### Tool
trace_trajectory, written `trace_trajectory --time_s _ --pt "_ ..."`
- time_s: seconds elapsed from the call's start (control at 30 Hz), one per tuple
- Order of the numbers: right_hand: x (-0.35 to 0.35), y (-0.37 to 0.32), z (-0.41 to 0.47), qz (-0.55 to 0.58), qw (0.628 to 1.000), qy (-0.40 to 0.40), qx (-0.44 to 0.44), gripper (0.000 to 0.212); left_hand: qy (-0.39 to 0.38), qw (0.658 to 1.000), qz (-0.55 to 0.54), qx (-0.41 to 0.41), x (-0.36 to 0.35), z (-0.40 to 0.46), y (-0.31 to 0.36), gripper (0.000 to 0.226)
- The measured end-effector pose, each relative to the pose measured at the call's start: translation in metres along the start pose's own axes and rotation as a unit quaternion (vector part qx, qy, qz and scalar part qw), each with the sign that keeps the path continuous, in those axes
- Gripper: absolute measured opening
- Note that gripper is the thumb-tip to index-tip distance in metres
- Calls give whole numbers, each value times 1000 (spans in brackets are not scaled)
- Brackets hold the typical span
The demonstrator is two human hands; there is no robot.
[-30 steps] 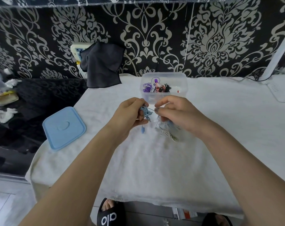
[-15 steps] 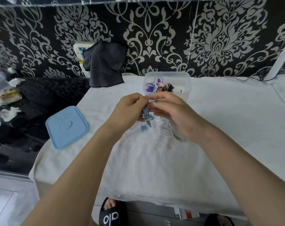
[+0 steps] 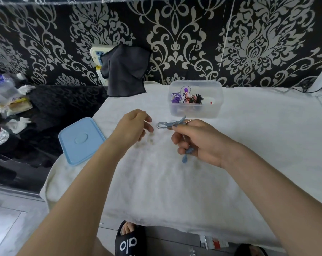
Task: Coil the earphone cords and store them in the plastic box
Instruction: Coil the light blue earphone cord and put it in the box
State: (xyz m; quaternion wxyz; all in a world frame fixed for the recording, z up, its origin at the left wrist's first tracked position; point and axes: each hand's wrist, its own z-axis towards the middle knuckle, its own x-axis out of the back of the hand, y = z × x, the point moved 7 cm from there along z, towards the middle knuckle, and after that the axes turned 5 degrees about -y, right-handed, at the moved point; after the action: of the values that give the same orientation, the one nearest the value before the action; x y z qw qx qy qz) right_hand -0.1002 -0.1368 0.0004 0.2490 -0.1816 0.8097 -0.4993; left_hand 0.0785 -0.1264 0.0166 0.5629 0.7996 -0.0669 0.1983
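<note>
Behind hands, plastic box, coiled earphones inside

Coiled cords in the plastic box too tangled to count

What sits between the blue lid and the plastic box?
In the head view, the left hand hangs over the white cloth between the lid and the box.
</note>
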Motion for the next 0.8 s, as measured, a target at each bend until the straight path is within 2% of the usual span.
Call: trace_trajectory --time_s 0.1,0.2,0.27,0.43,0.53,0.6,0.7,0.8 --pt "3 3 2 37 999 17 -7 35 17 992 122 -11 14 -1 -13 25" --pt "4 6 4 57 998 16 -6 61 -17 964 262 -38 12 -4 -24 14" --pt "3 5 6 49 999 9 -1 62 -39 949 310 -52 8 -5 -32 11" --pt "4 8 10 -59 998 18 19 34 -43 935 337 -104 -4 -3 -40 14" --pt "4 16 15 -110 994 23 2 27 -28 934 339 -109 -7 0 -42 13" --pt "2 20 17 -127 992 15 -10 30 -13 934 341 -108 -7 1 -44 12" --pt "2 24 20 -210 977 -18 -7 43 6 928 355 -110 -9 4 -44 13" --pt "6 23 21 -353 935 -10 37 54 15 923 368 -115 -10 7 -43 10"
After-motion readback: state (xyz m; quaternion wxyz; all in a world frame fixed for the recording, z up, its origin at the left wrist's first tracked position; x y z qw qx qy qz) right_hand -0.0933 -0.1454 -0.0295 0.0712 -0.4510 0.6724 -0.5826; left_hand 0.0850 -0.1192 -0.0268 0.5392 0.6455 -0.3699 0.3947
